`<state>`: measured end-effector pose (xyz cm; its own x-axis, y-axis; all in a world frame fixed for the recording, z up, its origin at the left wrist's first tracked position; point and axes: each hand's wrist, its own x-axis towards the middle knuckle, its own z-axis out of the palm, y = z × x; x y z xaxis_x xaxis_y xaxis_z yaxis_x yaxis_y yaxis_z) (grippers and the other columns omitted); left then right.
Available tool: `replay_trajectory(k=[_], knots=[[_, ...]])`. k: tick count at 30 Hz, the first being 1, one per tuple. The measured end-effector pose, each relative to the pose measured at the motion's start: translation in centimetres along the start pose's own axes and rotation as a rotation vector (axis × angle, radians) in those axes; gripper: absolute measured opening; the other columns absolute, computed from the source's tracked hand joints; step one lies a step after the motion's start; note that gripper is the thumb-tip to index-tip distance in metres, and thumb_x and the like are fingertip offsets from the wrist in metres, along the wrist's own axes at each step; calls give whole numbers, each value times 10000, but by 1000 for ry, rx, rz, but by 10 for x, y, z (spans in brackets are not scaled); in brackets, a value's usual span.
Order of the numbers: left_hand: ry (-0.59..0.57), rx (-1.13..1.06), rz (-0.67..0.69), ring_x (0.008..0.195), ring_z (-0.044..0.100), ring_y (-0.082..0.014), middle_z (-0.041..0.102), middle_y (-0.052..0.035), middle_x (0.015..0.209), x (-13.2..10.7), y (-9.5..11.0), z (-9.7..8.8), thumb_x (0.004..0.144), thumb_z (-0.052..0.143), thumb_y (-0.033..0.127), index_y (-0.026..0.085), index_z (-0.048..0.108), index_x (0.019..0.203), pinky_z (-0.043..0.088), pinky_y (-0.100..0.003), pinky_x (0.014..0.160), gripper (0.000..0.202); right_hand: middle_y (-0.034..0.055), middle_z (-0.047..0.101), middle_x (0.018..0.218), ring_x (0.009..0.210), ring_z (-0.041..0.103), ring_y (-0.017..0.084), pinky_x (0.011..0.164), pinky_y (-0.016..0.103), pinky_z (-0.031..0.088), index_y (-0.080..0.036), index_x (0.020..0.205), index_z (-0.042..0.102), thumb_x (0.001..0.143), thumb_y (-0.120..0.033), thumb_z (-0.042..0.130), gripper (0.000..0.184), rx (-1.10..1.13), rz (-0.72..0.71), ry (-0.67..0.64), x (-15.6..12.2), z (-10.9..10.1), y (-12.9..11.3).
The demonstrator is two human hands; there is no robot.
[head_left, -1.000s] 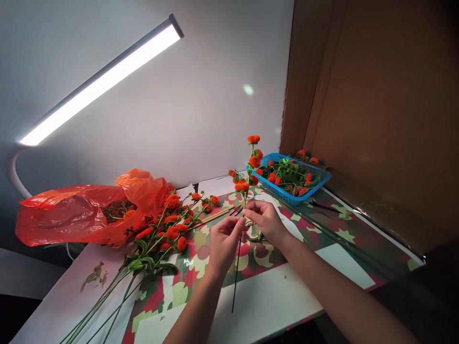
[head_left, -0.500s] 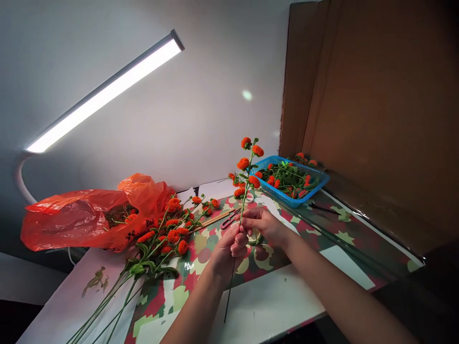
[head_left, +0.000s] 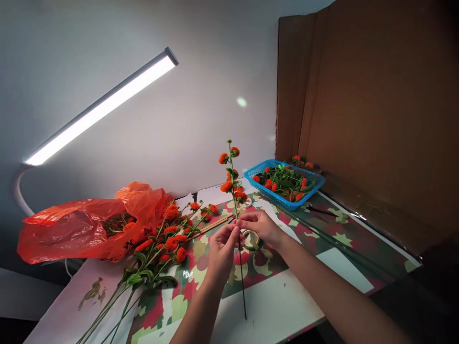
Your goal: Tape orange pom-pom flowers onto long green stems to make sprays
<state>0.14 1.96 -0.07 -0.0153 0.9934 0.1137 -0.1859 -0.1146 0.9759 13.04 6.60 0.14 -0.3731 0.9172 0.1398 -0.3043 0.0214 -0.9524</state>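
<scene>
Two hands (head_left: 222, 248) (head_left: 260, 224), one held stem (head_left: 243, 286), one basket (head_left: 269, 195)

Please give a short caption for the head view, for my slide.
Left hand and right hand hold an orange flower sprig nearly upright above the patterned table, near a blue basket.

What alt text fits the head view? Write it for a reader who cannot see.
The left hand and right hand pinch an upright stem of orange pompom flowers over a patterned table. A tape roll lies beneath them; finished stems and an orange plastic bag lie to the left, a blue basket behind, a lit bar lamp overhead.
</scene>
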Motion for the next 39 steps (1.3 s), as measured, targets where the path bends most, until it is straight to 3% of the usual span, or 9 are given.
replay_trajectory(k=[5,12,16,19,23,25,31,36,39], knots=[[-24,-75,-39,451,446,-44,526,37,560,3,-3,-4,706,692,377,134,597,681,359,-159,429,262,9,622,627,613,541,133,626,279,404,-146,715,705,609,-429,748,304,73,85,-54,-1,-2,-3],[-111,-305,-254,381,316,-7,427,74,498,2,-1,1,605,765,390,141,522,656,263,-130,371,351,-34,513,565,586,453,96,600,251,349,-142,561,635,626,-391,746,279,-53,-89,-26,-1,-2,-11],[-106,-423,-311,408,337,-14,435,72,541,1,-9,5,612,766,370,153,528,718,285,-126,378,339,-32,532,566,589,467,100,604,252,355,-145,574,619,623,-400,742,288,-21,-88,-23,0,-1,-6],[-64,-345,-260,444,404,-34,483,51,575,0,-15,6,654,733,392,153,555,738,347,-147,414,310,-31,529,551,570,469,101,580,249,359,-147,560,602,605,-412,745,305,-24,-53,-5,2,-3,-3],[43,-39,-62,472,443,-53,530,24,584,1,-15,8,706,680,420,135,594,704,373,-171,447,297,-18,546,553,564,472,106,556,246,364,-147,565,620,601,-414,743,296,-117,-50,64,4,-4,-1],[66,9,6,469,437,-54,526,23,564,2,-13,9,708,676,420,132,595,678,366,-174,449,301,-3,580,587,587,498,115,571,249,384,-146,597,639,612,-411,739,284,-121,-55,84,3,-3,1],[42,-254,-111,476,405,-45,475,50,563,5,-12,12,643,724,425,152,577,694,339,-154,443,314,-11,592,592,542,519,111,575,264,420,-153,719,656,662,-455,693,310,78,51,-37,2,1,6],[-4,18,-29,513,453,-75,526,23,585,6,-16,9,728,647,425,146,582,685,382,-191,502,289,10,605,638,622,534,137,602,266,414,-149,649,643,613,-452,711,312,-96,7,77,3,-3,2],[-30,182,-4,563,512,-120,571,-20,621,16,-21,4,813,499,490,137,600,725,397,-219,517,378,-4,563,587,570,498,130,573,269,394,-160,603,598,615,-428,688,283,-140,-31,158,6,-9,3]])
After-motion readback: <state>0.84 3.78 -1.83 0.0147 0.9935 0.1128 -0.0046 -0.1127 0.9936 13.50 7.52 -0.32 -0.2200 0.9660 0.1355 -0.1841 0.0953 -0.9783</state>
